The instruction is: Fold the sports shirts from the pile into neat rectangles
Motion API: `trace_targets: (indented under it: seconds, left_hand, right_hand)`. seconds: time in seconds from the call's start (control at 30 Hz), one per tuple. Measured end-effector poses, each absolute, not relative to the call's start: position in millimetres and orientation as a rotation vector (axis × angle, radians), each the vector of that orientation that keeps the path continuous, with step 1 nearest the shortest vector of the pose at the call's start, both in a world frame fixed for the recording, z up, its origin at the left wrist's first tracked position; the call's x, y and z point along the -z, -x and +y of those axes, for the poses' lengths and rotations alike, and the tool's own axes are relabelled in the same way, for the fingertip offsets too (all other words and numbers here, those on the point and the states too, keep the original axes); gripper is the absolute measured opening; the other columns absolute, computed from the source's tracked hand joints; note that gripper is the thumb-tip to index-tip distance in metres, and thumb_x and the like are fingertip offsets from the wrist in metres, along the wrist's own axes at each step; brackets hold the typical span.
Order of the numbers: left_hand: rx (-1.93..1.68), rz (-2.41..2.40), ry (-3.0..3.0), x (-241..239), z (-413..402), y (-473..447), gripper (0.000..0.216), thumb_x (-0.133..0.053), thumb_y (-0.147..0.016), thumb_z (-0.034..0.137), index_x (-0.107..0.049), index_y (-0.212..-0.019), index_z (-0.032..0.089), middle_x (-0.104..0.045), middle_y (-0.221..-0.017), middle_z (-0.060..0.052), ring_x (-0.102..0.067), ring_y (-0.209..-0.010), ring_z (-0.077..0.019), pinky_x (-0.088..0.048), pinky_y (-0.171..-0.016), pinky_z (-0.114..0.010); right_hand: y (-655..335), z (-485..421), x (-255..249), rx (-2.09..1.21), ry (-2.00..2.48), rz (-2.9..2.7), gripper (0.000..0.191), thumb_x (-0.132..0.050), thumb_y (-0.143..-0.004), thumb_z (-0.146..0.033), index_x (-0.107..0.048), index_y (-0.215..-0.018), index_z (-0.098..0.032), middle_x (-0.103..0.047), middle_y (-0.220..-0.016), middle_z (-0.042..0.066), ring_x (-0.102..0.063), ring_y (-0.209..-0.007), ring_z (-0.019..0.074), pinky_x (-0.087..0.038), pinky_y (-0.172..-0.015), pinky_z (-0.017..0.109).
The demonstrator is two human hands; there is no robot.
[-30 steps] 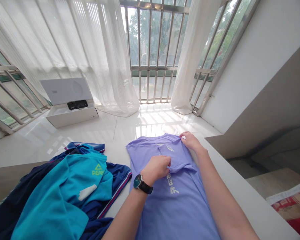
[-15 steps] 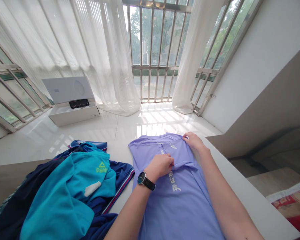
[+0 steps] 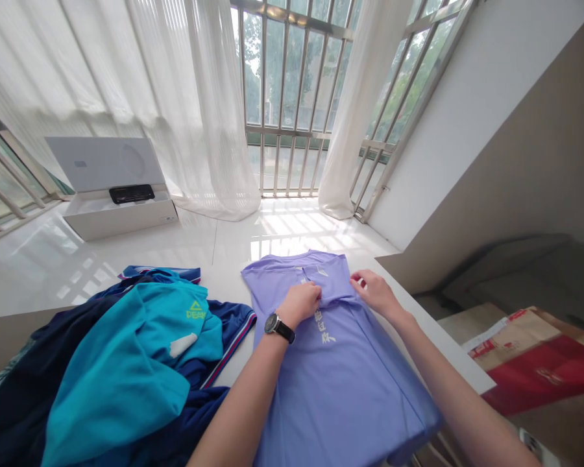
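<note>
A lavender T-shirt [image 3: 321, 395] with white lettering lies lengthwise on the white ledge, its collar toward the window and its lower part at the near edge. My left hand [image 3: 302, 303], a black-strapped watch [image 3: 279, 327] on its wrist, is closed on a ridge of the shirt's fabric at the upper chest. Just off the shirt's upper right edge is my right hand [image 3: 376, 292], fingers loosely curled with a small gap at the thumb; I see no cloth between them. Left of the shirt is a heap of clothes with a turquoise top [image 3: 126, 357] uppermost.
An open white box [image 3: 121, 217] holding a black device [image 3: 132, 193] stands at the back left. White curtains [image 3: 199, 117] hang before the barred window [image 3: 292, 91]. Below the right edge of the ledge [image 3: 448, 350] is a red and tan paper bag [image 3: 540, 370].
My right hand has come off the shirt's upper right corner and sits just beside it. The left hand still grips the chest fabric. The view has shifted to the right.
</note>
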State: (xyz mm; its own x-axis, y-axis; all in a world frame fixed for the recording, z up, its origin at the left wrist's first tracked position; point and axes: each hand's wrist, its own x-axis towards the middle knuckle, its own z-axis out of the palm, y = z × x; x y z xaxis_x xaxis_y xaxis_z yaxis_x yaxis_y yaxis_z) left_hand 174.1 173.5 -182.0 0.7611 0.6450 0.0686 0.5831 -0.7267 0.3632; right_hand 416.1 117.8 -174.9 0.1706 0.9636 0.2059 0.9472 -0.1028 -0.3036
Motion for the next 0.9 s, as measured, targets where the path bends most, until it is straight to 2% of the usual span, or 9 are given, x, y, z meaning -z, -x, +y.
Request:
trace_targets:
  seconds: [0.1,0.2,0.3,0.43,0.63,0.77,0.9]
  left_hand:
    - [-0.291,0.948,-2.618,184,175,-173,0.024,-0.051,-0.086,0.012,-0.070,-0.098,0.021,-0.070,-0.104,-0.007,-0.067,-0.091,-0.0206,-0.050,-0.080,-0.027]
    - [-0.306,0.959,-2.599,185,177,-172,0.025,-0.050,-0.086,0.011,-0.071,-0.097,0.021,-0.070,-0.104,-0.007,-0.066,-0.093,-0.0201,-0.049,-0.081,-0.026]
    - [-0.318,1.000,-2.581,184,179,-171,0.024,-0.050,-0.087,0.012,-0.070,-0.096,0.021,-0.071,-0.102,-0.008,-0.066,-0.094,-0.0201,-0.048,-0.082,-0.026]
    - [-0.346,1.062,-2.565,185,180,-170,0.023,-0.048,-0.092,0.017,-0.069,-0.101,0.021,-0.071,-0.102,-0.008,-0.066,-0.095,-0.0209,-0.048,-0.081,-0.027]
    - [-0.348,1.028,-2.572,192,179,-172,0.025,-0.057,-0.088,0.021,-0.070,-0.109,0.025,-0.068,-0.110,-0.007,-0.066,-0.094,-0.0207,-0.048,-0.077,-0.027]
    - [-0.349,1.019,-2.568,194,180,-173,0.024,-0.058,-0.088,0.024,-0.072,-0.107,0.028,-0.067,-0.110,-0.005,-0.066,-0.096,-0.0201,-0.047,-0.077,-0.026]
    - [-0.364,1.056,-2.552,194,178,-175,0.021,-0.057,-0.091,0.026,-0.073,-0.105,0.026,-0.067,-0.110,-0.007,-0.066,-0.096,-0.0214,-0.047,-0.077,-0.027]
  right_hand:
    - [-405,66,189,-0.124,2.091,-1.847,0.022,-0.057,-0.089,-0.044,-0.064,-0.094,-0.023,-0.068,-0.098,0.004,-0.064,-0.071,0.0166,-0.049,-0.068,0.030]
    - [-397,36,198,-0.061,2.133,-1.848,0.025,-0.057,-0.089,-0.045,-0.062,-0.100,-0.024,-0.066,-0.106,0.005,-0.065,-0.083,0.0201,-0.049,-0.071,0.031]
    - [-391,23,198,0.058,2.128,-1.879,0.022,-0.055,-0.090,-0.043,-0.062,-0.097,-0.023,-0.065,-0.106,0.006,-0.064,-0.092,0.0226,-0.049,-0.078,0.033]
    - [-387,16,194,0.093,2.148,-1.938,0.022,-0.054,-0.091,-0.043,-0.060,-0.088,-0.022,-0.063,-0.099,0.006,-0.063,-0.089,0.0228,-0.047,-0.081,0.035]
    - [-385,13,192,0.045,2.165,-1.970,0.019,-0.046,-0.092,-0.029,-0.062,-0.085,-0.022,-0.065,-0.094,0.006,-0.062,-0.081,0.0203,-0.047,-0.078,0.033]
    - [-389,10,189,0.060,2.169,-1.935,0.020,-0.045,-0.093,-0.031,-0.062,-0.085,-0.023,-0.066,-0.095,0.006,-0.063,-0.081,0.0210,-0.046,-0.077,0.034]
    - [-396,5,184,0.067,2.181,-1.915,0.019,-0.048,-0.091,-0.032,-0.062,-0.082,-0.024,-0.067,-0.093,0.006,-0.064,-0.080,0.0212,-0.046,-0.074,0.034]
